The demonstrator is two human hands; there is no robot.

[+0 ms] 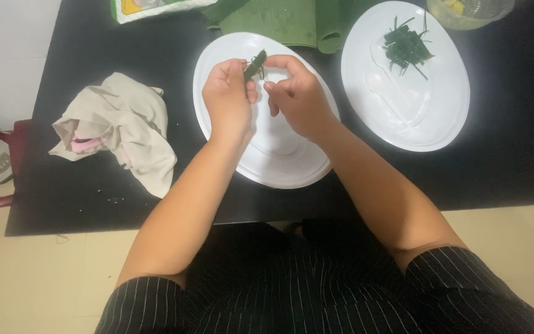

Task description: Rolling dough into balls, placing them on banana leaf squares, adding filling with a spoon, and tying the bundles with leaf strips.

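Striped dark sleeves (149, 306) are filling the bottom of the frame, and two bare forearms are reaching up from them toward the middle. Both hands are hovering over a white oval plate (217, 55) lying at centre on a black table (94, 204). At upper centre, the left hand (228, 99) is pinching a small folded strip of green leaf (256, 64) between thumb and fingertips, its fingers curled closed around the lower end. Just beside it, the right hand (298, 93) is touching the same strip, its fingers bent in narrowly and gripping near the top; whether a thin thread is running between the fingers cannot be told.

Toward the upper right, a second white oval plate (440, 117) is carrying a small heap of cut green leaf strips (407, 48) and a white plastic spoon (390, 93). A large green leaf (285, 21) is lying along the top edge, between the two plates. At left, a crumpled beige cloth (122, 127) is resting on the table, well apart from the hands. A clear bowl (471, 11) is showing in the upper right corner.
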